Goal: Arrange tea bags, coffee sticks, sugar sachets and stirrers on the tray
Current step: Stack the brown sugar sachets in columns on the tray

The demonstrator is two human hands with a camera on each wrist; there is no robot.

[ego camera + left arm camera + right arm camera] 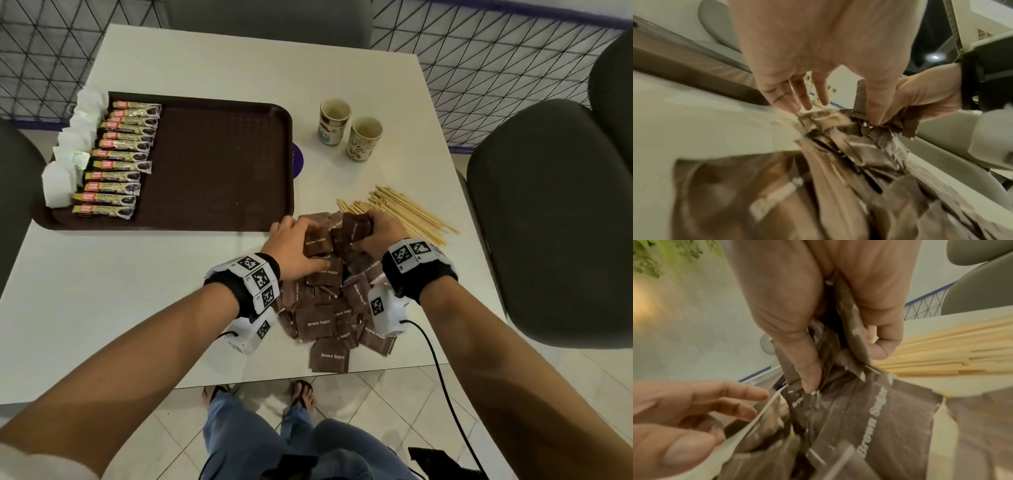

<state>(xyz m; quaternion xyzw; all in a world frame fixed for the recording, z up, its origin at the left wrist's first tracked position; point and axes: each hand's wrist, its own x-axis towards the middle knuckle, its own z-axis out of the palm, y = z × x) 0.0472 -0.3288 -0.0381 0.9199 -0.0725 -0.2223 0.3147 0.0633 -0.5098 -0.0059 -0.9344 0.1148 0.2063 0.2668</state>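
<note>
Sugar step is underway. I am digging both hands into the heap of sugar sachets (325, 301) at the near edge of the surface (137, 308). My right hand (376, 233) is clutching a bunch of sachets; my left hand (291, 246) is pinching one at the heap's top. Tea bags (65, 161) and coffee sticks (120, 161) are lining the tray's (222, 164) left edge. Stirrers (400, 212) are lying loose beside the heap. Next: squaring the bunch, carrying it to bare tray floor.

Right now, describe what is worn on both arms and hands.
Both forearms are bare. Each wrist carries a black band ringed with white blocks printed with black square tag markers. A white camera unit hangs under each wrist, trailing a black cable. Both hands are bare, without gloves.
</note>
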